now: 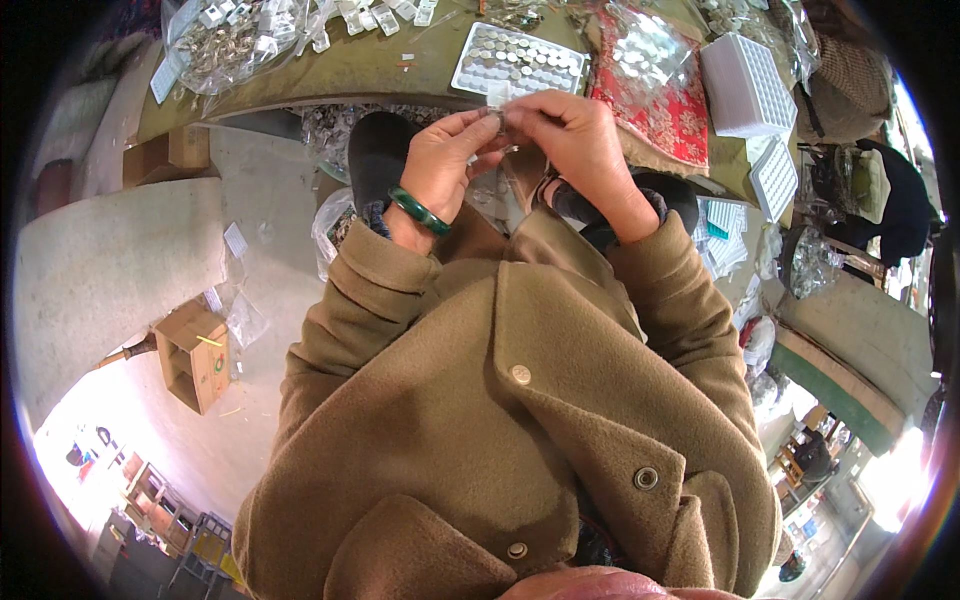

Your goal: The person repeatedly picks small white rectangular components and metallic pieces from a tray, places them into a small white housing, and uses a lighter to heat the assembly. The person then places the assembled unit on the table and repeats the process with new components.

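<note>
The person's bare left hand (442, 160) and bare right hand (582, 135) meet at the edge of the olive-green table (335, 75), thumbs and fingers pinching what seems a small translucent plastic piece (499, 92), which stands up at the fingertips; using both hands probably makes so tiny a thing steadier. Just beyond lies a white rectangular plastic tray (461, 78) with round silvery pieces (512, 50), perhaps for a short reach.
</note>
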Motion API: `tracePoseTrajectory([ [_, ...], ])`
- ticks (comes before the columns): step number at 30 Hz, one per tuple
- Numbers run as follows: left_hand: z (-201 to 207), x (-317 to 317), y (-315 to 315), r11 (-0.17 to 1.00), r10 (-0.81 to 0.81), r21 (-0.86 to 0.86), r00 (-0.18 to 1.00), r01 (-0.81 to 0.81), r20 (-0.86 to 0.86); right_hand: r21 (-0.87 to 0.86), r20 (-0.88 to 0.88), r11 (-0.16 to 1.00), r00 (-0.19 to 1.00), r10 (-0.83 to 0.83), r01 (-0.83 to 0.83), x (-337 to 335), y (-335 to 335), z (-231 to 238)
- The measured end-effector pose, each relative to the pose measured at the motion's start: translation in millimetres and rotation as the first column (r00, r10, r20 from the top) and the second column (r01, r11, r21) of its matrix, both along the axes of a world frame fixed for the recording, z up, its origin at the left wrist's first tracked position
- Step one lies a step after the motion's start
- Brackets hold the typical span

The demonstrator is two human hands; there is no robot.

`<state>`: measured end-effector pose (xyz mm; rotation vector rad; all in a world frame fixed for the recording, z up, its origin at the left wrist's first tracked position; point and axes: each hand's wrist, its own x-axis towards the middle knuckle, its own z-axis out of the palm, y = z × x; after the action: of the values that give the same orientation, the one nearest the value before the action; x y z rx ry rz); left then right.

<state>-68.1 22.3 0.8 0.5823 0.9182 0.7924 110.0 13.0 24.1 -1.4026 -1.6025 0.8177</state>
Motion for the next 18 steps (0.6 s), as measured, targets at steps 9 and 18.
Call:
tracePoseTrajectory([
  [9, 4.5, -1.3, 5.1, 1.0, 0.008, 0.014, 0.997, -0.007, -0.071, 0.318, 0.392, 0.946, 0.898, -0.198, 0.069, 1.4, 38.7, -25.8],
  [18, 2.0, -2.1, 4.6, 0.999, 0.03, 0.017, 1.0, -0.03, -0.001, 0.288, 0.49, 0.958, 0.859, -0.149, 0.001, -1.4, 36.8, -24.6],
])
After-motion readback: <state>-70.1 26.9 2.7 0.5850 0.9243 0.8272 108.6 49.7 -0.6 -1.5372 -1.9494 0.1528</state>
